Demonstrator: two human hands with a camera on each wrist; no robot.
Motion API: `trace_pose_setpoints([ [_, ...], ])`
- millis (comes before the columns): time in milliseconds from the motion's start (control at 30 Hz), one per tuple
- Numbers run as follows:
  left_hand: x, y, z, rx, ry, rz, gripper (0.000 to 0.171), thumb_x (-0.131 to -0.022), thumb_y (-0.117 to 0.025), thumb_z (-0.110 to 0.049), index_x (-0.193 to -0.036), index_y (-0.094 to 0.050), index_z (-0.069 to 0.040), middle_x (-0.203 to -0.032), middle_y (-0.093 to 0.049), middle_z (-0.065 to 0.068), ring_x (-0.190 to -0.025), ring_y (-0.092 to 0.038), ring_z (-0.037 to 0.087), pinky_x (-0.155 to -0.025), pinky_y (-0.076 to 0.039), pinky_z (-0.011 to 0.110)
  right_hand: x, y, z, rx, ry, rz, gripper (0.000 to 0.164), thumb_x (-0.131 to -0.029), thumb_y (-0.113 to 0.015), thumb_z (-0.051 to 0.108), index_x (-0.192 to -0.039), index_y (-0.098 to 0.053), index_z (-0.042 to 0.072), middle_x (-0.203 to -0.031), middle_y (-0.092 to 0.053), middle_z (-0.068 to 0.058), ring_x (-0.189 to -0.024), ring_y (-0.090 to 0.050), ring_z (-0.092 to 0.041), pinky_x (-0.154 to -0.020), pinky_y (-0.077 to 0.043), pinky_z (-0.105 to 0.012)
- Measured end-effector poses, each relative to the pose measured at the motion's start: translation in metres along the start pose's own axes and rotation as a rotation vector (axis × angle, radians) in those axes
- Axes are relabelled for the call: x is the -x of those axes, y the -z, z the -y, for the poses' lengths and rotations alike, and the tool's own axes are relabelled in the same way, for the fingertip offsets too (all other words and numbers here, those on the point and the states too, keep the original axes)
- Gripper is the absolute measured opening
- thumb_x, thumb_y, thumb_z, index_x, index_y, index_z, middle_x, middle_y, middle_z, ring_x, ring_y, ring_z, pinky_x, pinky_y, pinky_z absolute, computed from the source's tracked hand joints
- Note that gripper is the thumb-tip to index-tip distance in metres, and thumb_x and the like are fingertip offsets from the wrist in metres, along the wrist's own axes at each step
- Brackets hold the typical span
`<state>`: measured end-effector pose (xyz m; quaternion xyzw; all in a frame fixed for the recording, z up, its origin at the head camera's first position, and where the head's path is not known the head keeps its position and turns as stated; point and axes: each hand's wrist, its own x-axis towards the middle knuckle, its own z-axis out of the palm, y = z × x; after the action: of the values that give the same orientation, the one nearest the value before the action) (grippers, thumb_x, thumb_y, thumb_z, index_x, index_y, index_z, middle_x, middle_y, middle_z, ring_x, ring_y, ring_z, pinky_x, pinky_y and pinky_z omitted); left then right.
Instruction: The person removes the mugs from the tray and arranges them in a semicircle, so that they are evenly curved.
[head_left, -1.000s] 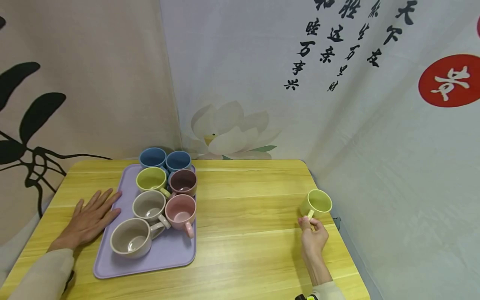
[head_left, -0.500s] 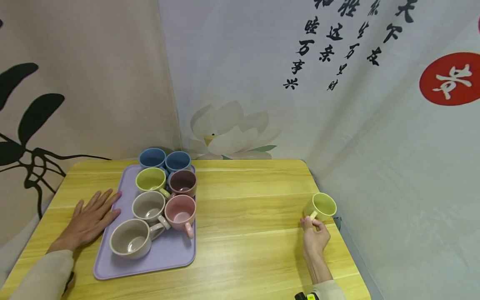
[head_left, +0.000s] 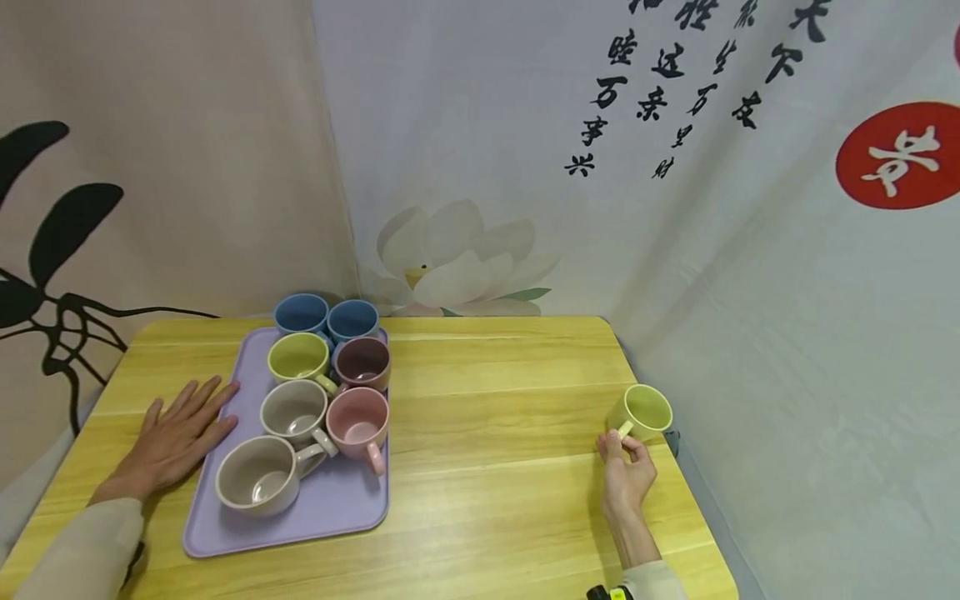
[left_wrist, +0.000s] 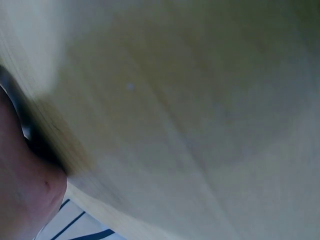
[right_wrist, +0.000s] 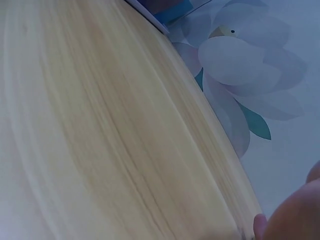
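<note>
My right hand [head_left: 626,477] pinches the green mug [head_left: 642,412] by its handle, well right of the purple tray [head_left: 300,517]. My left hand [head_left: 171,440] lies spread flat, touching the tray's left edge.

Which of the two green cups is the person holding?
The green cup at the table's right edge, off the tray; the right hand pinches its handle.

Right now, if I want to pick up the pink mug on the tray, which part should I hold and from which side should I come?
Probably the handle. The pink mug stands upright on the purple tray, and its handle points toward the person into bare tray. Beige mugs crowd its left and a brown mug stands behind, so come from the near side.
</note>
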<state>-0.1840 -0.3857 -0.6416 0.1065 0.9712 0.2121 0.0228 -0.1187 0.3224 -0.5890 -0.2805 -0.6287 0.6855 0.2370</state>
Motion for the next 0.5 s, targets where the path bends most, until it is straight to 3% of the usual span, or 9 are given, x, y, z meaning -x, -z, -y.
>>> trace_pose_setpoints([
  [333, -0.0008, 0.0005, -0.0028, -0.020, 0.020, 0.007, 0.075, -0.120, -0.041, -0.057, -0.183, -0.014, -0.028, -0.190, -0.008, 0.024, -0.176, 0.006, 0.057, -0.132, 0.023, 0.081, 0.0023, 0.0036, -0.0016, 0.094, -0.013, 0.032, 0.033, -0.113, -0.071, 0.020, -0.131, -0.059, -0.005, -0.123, -0.062, -0.006, -0.099, -0.080, -0.007, -0.100, -0.067, -0.024],
  [500, -0.0003, 0.0007, -0.0007, -0.005, 0.024, 0.018, 0.075, -0.119, -0.040, -0.059, -0.183, -0.013, -0.030, -0.191, -0.006, 0.023, -0.176, 0.007, 0.056, -0.132, 0.025, 0.080, 0.0055, 0.0031, -0.0035, 0.091, -0.001, 0.031, 0.044, -0.110, -0.075, 0.022, -0.139, -0.055, -0.005, -0.128, -0.056, -0.007, -0.098, -0.073, -0.003, -0.091, -0.067, -0.020],
])
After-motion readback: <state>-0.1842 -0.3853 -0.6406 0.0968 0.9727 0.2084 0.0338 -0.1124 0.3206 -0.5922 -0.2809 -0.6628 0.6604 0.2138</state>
